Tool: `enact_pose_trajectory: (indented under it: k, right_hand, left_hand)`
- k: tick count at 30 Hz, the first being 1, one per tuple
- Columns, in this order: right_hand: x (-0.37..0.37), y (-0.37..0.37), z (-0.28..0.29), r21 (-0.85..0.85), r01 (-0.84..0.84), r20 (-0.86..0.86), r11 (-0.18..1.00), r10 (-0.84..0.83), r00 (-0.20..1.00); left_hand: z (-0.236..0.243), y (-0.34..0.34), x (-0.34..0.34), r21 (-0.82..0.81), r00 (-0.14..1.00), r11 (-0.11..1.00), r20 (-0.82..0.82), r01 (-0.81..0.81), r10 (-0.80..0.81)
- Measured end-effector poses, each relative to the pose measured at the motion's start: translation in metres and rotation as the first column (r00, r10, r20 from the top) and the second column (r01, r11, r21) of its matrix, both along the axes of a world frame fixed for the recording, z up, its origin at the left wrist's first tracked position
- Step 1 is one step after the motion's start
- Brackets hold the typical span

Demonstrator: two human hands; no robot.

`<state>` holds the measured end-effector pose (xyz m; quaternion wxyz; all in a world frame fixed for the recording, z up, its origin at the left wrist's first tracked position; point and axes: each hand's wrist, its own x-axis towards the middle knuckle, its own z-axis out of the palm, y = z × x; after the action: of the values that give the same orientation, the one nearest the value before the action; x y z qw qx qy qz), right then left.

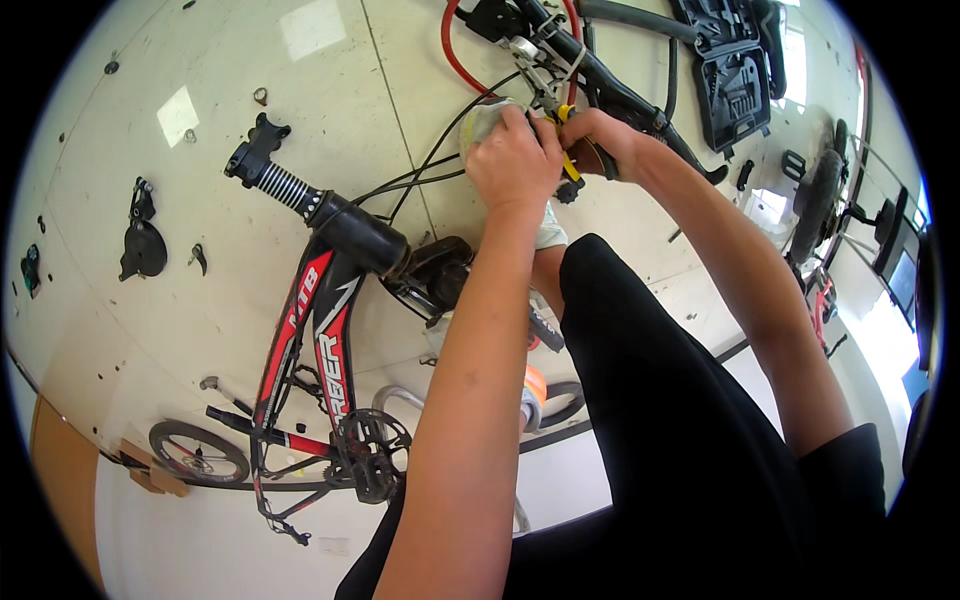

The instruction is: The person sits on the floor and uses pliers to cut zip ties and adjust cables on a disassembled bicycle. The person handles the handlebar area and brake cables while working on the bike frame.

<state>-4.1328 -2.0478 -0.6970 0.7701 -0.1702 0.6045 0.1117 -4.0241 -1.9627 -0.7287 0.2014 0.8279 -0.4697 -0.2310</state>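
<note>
Yellow-and-black handled pliers (570,166) are in my right hand (606,140), its fingers curled round them. Pressed close beside it, my left hand (513,160) is closed; what its fingers hold is hidden. Just beyond both hands, a black handlebar (592,68) lies on the floor with a silver-grey lever and clamp fitting (535,68). A red cable housing (455,62) loops out from it, and black cables (432,160) run left from near my hands. My light-coloured shoe (482,118) is partly hidden beneath my left hand.
A black and red bike frame (290,335) with a bare spring fork stands at left. Small loose parts, including a derailleur (144,245), lie on the tiled floor (330,110). An open black tool case (733,95) is at upper right, near a wheel (820,200). Another wheel (200,452) is lower left.
</note>
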Motion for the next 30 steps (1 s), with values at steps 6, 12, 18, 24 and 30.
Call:
enact_pose_trajectory:
  k: [6, 12, 18, 24, 30]
  right_hand:
    - [-0.009, 0.000, -0.010, -0.121, -0.206, 0.019, 0.971, 0.210, 0.978]
    - [0.001, -0.006, 0.004, -0.315, -0.731, -0.263, 0.606, 0.684, 0.680]
    - [0.016, -0.018, 0.008, -0.276, -0.605, -0.293, 0.747, 0.534, 0.793]
    - [0.011, -0.022, -0.003, -0.315, -0.621, -0.257, 0.718, 0.565, 0.784]
    - [-0.002, -0.011, -0.013, -0.341, -0.584, -0.296, 0.737, 0.505, 0.811]
  left_hand:
    - [0.002, 0.000, -0.002, 0.003, 0.999, 1.000, -0.039, -0.003, 0.003]
    - [-0.003, 0.002, 0.000, -0.065, 1.000, 0.998, -0.017, 0.004, -0.005]
    - [-0.002, 0.001, -0.002, -0.047, 0.998, 0.998, -0.048, -0.035, 0.033]
    - [-0.001, 0.001, 0.001, -0.057, 0.994, 0.996, -0.085, -0.075, 0.070]
    - [-0.006, 0.004, -0.005, -0.083, 0.994, 0.993, -0.075, -0.089, 0.083]
